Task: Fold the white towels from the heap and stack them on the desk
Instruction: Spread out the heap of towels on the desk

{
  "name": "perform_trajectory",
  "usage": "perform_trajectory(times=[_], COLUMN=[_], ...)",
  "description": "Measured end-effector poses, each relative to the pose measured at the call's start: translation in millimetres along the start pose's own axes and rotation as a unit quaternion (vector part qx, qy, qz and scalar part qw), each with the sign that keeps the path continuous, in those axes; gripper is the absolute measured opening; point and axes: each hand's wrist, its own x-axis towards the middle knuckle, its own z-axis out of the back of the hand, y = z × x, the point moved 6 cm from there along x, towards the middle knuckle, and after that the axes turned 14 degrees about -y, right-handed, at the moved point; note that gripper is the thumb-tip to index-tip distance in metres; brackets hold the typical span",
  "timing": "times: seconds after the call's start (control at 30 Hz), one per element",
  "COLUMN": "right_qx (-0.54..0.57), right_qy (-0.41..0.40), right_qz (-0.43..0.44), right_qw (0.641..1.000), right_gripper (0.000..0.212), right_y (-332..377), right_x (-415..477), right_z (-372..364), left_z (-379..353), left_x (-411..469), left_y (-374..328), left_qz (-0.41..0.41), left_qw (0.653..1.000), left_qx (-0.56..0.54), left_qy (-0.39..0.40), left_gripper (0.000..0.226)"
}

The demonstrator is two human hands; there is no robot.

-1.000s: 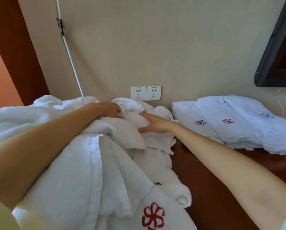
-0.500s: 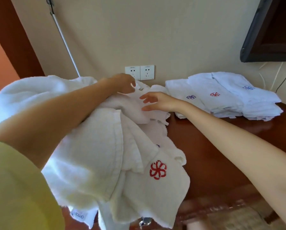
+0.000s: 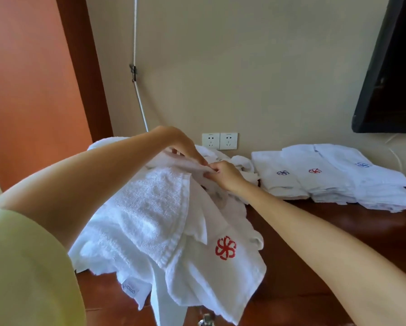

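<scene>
Two hands now pinch one towel atop the heap at mid-frame; the right hand, open a moment ago, has joined the left hand. Lifting it free for folding looks next.

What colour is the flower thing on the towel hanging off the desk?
The flower mark is red, on a white towel; see the head view.

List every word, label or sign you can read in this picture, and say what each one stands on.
"amalin", as far as it reads: sideways print on the tag under the towel heap.
A red flower emblem on a heap towel: no letters.
On the folded towels, a blue emblem, a red emblem and another blue emblem: no letters.
Marks on the wall sockets: too small to read.
</scene>
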Motion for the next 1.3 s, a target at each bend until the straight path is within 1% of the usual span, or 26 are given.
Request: perform_trajectory(times=[0.03, 0.07, 0.1, 0.17, 0.27, 0.33, 0.4, 0.43, 0.47, 0.5, 0.57, 0.63, 0.7, 0.77, 0.83, 0.87, 0.93, 0.97, 1.0, 1.07, 1.1, 1.2, 1.3], right_qx=[0.010, 0.024, 0.031, 0.034, 0.017, 0.013, 0.022, 0.027, 0.029, 0.018, -0.027, -0.074, -0.058, -0.047, -0.034, -0.002, 0.063, 0.084, 0.091, 0.093, 0.100, 0.131, 0.166], right_qy=[-0.028, -0.053, -0.083, -0.160, -0.271, -0.331, -0.387, -0.410, -0.428, -0.440, -0.430, -0.398, -0.359, -0.293, -0.211, -0.175, -0.119, -0.101, -0.079, -0.053, -0.047, -0.059, -0.067], right_qz=[-0.016, -0.035, -0.042, -0.043, -0.084, -0.112, -0.135, -0.145, -0.155, -0.164, -0.189, -0.221, -0.228, -0.224, -0.205, -0.195, -0.193, -0.197, -0.196, -0.184, -0.184, -0.174, -0.171], right_qw=[0.999, 0.998, 0.995, 0.986, 0.959, 0.937, 0.912, 0.900, 0.890, 0.883, 0.882, 0.887, 0.903, 0.928, 0.955, 0.965, 0.972, 0.972, 0.973, 0.977, 0.977, 0.974, 0.969], right_gripper=[0.028, 0.028, 0.025, 0.025, 0.021, 0.020, 0.018, 0.021, 0.025, 0.028, 0.030, 0.033, 0.048, 0.062, 0.067, 0.067, 0.073, 0.078, 0.079, 0.064, 0.060, 0.060, 0.051], right_y=[-4, -8, -12, -24, -57, -81, -104, -112, -119, -127, -148, -170, -183, -186, -181, -178, -179, -182, -186, -188, -190, -195, -189], right_x=[2, 6, 9, 20, 30, 27, 15, 7, -1, -12, -27, -40, -50, -53, -48, -43, -35, -33, -32, -32, -32, -29, -22], right_z=[10, 24, 41, 89, 171, 222, 272, 292, 308, 326, 352, 370, 376, 372, 360, 352, 341, 337, 332, 323, 320, 316, 311], left_z=[1, 3, 5, 16, 39, 49, 52, 52, 53, 56, 67, 83, 100, 112, 112, 109, 100, 96, 92, 87, 85, 81, 81], left_x=[2, 5, 7, 13, 24, 34, 49, 55, 61, 68, 76, 79, 78, 71, 62, 59, 61, 64, 67, 76, 80, 88, 95], left_y=[-4, -9, -15, -28, -58, -83, -114, -129, -142, -161, -196, -229, -258, -289, -320, -333, -347, -348, -347, -341, -337, -329, -328], left_qz=[-0.005, -0.012, -0.022, -0.033, -0.074, -0.101, -0.121, -0.129, -0.136, -0.143, -0.146, -0.146, -0.149, -0.190, -0.245, -0.267, -0.289, -0.290, -0.288, -0.283, -0.280, -0.268, -0.242], left_qw=[1.000, 1.000, 1.000, 0.997, 0.984, 0.981, 0.982, 0.981, 0.978, 0.973, 0.953, 0.926, 0.893, 0.870, 0.859, 0.854, 0.846, 0.843, 0.840, 0.831, 0.829, 0.828, 0.834], left_qx=[-0.008, 0.001, 0.007, -0.001, -0.034, -0.050, -0.069, -0.076, -0.084, -0.090, -0.109, -0.170, -0.250, -0.268, -0.238, -0.227, -0.234, -0.249, -0.269, -0.306, -0.318, -0.331, -0.340], left_qy=[0.005, 0.006, -0.006, -0.067, -0.157, -0.160, -0.128, -0.123, -0.133, -0.159, -0.241, -0.305, -0.344, -0.367, -0.381, -0.384, -0.382, -0.378, -0.374, -0.368, -0.366, -0.365, -0.362], left_gripper=[0.109, 0.115, 0.114, 0.100, 0.072, 0.059, 0.052, 0.049, 0.046, 0.043, 0.040, 0.041, 0.047, 0.047, 0.041, 0.039, 0.035, 0.033, 0.032, 0.030, 0.031, 0.034, 0.038])
